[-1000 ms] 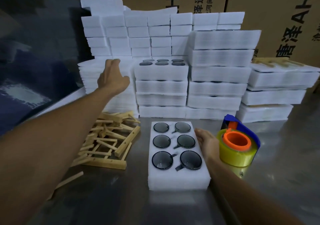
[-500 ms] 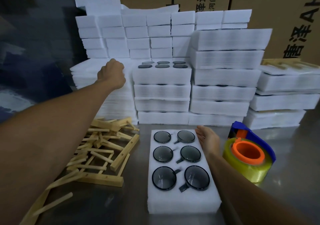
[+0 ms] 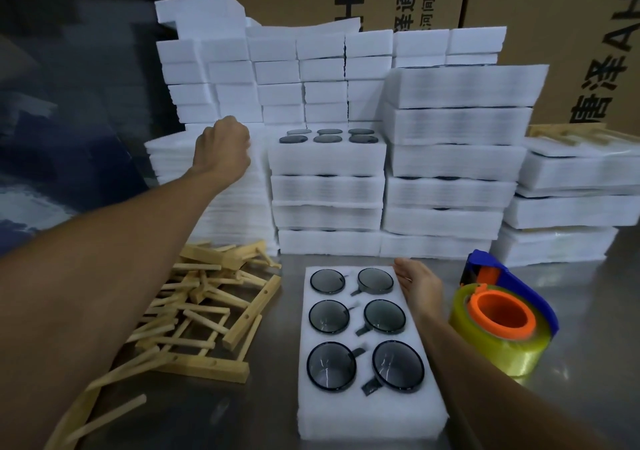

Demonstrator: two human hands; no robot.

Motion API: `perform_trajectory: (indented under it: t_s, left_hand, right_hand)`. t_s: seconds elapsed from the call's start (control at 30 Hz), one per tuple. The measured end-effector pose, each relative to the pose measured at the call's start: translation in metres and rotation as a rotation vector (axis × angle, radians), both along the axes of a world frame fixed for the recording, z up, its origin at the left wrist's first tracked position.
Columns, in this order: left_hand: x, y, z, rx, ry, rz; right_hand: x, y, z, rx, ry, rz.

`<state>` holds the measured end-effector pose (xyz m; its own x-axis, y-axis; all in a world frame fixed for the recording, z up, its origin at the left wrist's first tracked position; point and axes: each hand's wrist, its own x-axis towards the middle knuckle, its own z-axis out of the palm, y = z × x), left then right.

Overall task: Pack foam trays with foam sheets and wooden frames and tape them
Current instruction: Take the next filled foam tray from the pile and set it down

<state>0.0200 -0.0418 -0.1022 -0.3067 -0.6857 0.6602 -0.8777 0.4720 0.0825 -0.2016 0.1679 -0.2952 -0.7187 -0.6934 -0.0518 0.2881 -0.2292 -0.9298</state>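
Head view. Foam tray (image 3: 370, 411) lies flat on counter (image 3: 571, 408), six round dark lenses in pockets. Right hand (image 3: 420, 290) rests straight-fingered along tray's right edge, grip released. Left hand (image 3: 223, 148) beyond tray to left, curled on top of stack of foam sheets (image 3: 239, 207); cannot tell if sheet pinched. Wooden frames (image 3: 204, 311) heaped left of tray. Tape dispenser (image 3: 502, 321) just right of tray.

Tape dispenser (image 3: 502, 318) right of tray (image 3: 367, 411) (touching?)

Left hand (image 3: 223, 148) on foam sheets (image 3: 211, 193); right hand (image 3: 420, 286) steadies tray (image 3: 370, 411).
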Motion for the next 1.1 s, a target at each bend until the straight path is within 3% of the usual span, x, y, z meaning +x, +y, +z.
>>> perform_trajectory:
  t_s: [0.33,0.5,0.7,0.8,1.0,1.1]
  left_hand:
    - [0.011,0.053,0.009,-0.131,0.007,-0.063]
    - [0.024,0.101,-0.005,-0.281,-0.013,-0.199]
    - [0.036,0.169,-0.053,-0.418,0.071,-0.489]
    - [0.038,0.197,-0.081,-0.410,0.105,-0.590]
    - [0.036,0.228,-0.122,-0.350,0.107,-0.733]
    - [0.039,0.234,-0.138,-0.234,0.108,-0.756]
  right_hand:
    - [0.009,0.023,0.007,0.109,-0.121,0.060]
    - [0.021,0.047,0.014,0.169,-0.114,0.127]
    - [0.031,0.078,0.027,0.267,0.206,0.111]
    - [0.027,0.086,0.045,0.174,0.215,0.052]
    - [0.033,0.102,0.091,0.142,0.084,0.393]
    - [0.034,0.108,0.089,0.143,0.085,0.354]
